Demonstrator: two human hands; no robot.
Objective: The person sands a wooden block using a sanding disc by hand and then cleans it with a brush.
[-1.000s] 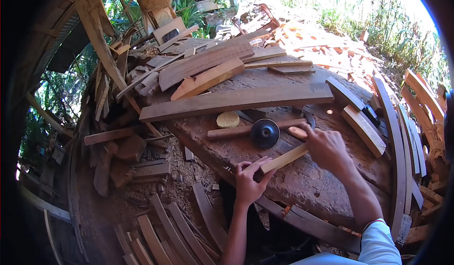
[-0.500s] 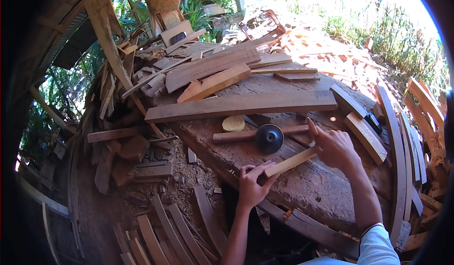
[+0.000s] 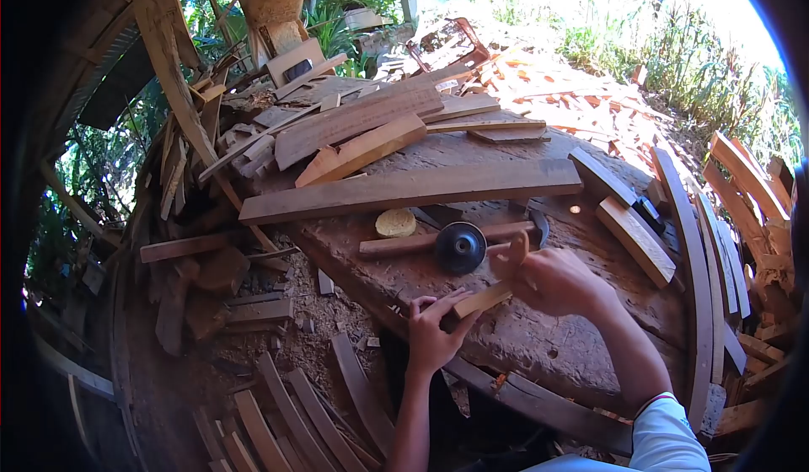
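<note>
Strip [image 3: 483, 300] near the close edge of the tabletop [image 3: 539, 345], pinched at its left end between thumb and fingers of the left grip [image 3: 432, 335]. Over its right end, the right grip [image 3: 556, 280], clasped round a tan piece [image 3: 510, 257] too blurred to identify. Just beyond, a black disc [image 3: 461, 248], on or against a hammer [image 3: 396, 246]. Likely faults: skidding of the strip, from too light a left pinch; bruised left fingers, from too long a leftward sweep; a knocked disc, from too wide a one.
</note>
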